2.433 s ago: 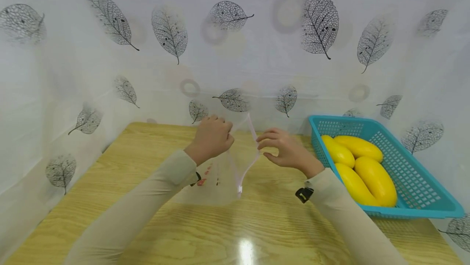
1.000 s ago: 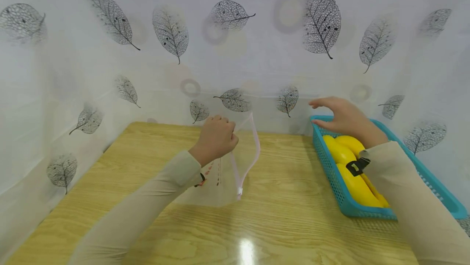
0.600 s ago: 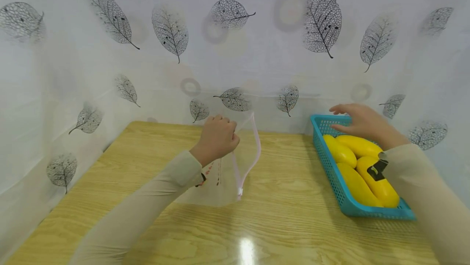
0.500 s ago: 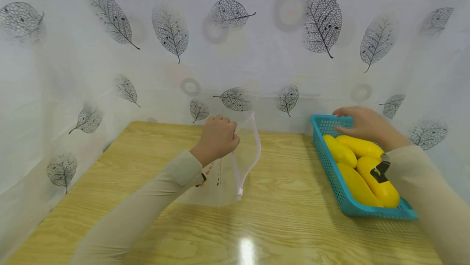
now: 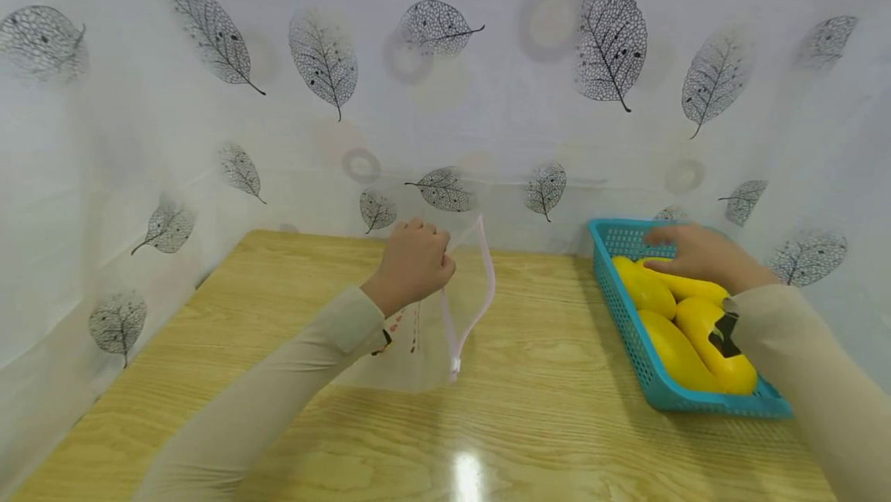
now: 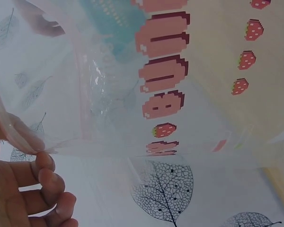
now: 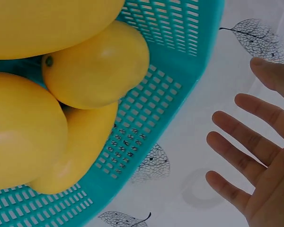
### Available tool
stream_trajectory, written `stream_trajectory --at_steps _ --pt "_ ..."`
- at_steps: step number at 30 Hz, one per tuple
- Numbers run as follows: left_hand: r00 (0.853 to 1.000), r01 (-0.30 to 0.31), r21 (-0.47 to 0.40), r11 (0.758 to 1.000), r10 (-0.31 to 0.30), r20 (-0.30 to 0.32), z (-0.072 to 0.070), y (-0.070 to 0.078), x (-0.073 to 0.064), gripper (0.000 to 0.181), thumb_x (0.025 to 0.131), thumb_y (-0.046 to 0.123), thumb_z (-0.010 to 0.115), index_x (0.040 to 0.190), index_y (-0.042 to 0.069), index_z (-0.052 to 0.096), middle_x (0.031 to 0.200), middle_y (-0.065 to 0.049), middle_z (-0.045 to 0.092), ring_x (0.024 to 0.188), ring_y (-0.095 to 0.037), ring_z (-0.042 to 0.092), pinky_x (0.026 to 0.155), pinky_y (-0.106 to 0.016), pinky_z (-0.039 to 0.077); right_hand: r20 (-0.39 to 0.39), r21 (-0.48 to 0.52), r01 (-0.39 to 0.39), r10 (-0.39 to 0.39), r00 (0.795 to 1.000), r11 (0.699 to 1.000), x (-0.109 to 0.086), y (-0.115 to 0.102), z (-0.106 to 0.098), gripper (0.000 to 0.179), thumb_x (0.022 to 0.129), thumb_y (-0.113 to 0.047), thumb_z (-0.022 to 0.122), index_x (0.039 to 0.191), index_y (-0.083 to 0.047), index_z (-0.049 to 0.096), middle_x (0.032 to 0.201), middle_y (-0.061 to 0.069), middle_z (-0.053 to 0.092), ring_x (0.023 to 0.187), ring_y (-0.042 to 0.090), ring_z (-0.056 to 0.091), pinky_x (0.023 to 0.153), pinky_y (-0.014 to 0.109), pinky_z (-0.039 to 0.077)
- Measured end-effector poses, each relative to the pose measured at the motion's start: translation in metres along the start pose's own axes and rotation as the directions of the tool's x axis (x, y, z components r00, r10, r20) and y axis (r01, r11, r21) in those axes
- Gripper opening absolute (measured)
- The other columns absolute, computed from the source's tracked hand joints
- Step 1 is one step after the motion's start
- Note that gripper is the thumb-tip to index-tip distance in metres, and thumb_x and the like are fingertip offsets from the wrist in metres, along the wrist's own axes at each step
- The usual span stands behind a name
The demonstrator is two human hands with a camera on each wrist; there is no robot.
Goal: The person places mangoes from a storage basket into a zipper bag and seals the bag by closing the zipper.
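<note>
I've got my left hand point(image 5: 411, 262) pinching a clear bag point(image 5: 420, 367) between its fingers; my right hand point(image 5: 706, 254) hovers, fingers apart, near yellow fruit point(image 5: 670, 351) in a blue basket point(image 5: 632, 336).

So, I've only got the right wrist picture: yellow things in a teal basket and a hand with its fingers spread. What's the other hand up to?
Observer: The head view shows the left hand holding a see-through bag.

Visitor: Oh! Is the bag plain?

Observer: No. In the left wrist view it carries a print of pink lettering and small red strawberries.

Visitor: And is it closed at the top?

Observer: No, it gapes. In the head view its pink strips bow apart and meet near a white slider.
</note>
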State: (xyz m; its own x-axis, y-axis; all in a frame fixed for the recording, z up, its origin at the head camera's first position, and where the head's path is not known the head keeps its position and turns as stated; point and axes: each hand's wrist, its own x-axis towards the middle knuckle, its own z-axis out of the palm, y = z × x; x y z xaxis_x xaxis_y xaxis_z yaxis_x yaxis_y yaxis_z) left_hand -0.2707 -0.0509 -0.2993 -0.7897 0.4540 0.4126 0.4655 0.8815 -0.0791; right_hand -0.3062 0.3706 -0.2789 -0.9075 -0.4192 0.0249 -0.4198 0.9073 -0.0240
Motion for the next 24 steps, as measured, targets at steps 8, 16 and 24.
stream_trajectory --at_steps 8,16,24 --pt "1.000 -0.001 -0.004 1.000 0.001 -0.010 -0.002 0.001 -0.002 0.012 0.082 0.017 0.049 0.076 0.012 0.059 0.070 -0.003 0.056 0.069 -0.021 0.048 0.068 -0.034 0.040 0.064 0.022 -0.034 0.032 0.997 0.999 0.007 0.012 0.015 0.048 0.086 -0.035 0.063 0.116 0.002 0.058 0.108 0.022 0.064 0.096 0.039 0.061 0.078 0.054 0.049" --pt "0.999 -0.002 0.028 1.000 0.003 -0.041 -0.001 0.002 -0.004 0.024 0.083 0.018 0.051 0.102 0.012 0.063 0.081 -0.006 0.061 0.080 -0.025 0.056 0.075 -0.037 0.044 0.123 0.044 -0.053 0.047 0.991 0.998 0.010 0.013 0.028 0.045 0.087 -0.031 0.062 0.115 0.003 0.058 0.107 0.026 0.063 0.095 0.042 0.060 0.077 0.056 0.049" --pt "0.997 -0.002 0.047 0.999 0.005 -0.078 -0.002 0.002 -0.002 0.011 0.081 0.017 0.052 0.088 0.012 0.058 0.080 -0.006 0.058 0.077 -0.024 0.053 0.072 -0.036 0.042 0.183 0.036 -0.095 0.087 0.979 0.995 0.017 0.019 0.045 0.060 0.085 -0.042 0.061 0.124 0.003 0.052 0.113 0.029 0.060 0.097 0.043 0.058 0.077 0.057 0.048"
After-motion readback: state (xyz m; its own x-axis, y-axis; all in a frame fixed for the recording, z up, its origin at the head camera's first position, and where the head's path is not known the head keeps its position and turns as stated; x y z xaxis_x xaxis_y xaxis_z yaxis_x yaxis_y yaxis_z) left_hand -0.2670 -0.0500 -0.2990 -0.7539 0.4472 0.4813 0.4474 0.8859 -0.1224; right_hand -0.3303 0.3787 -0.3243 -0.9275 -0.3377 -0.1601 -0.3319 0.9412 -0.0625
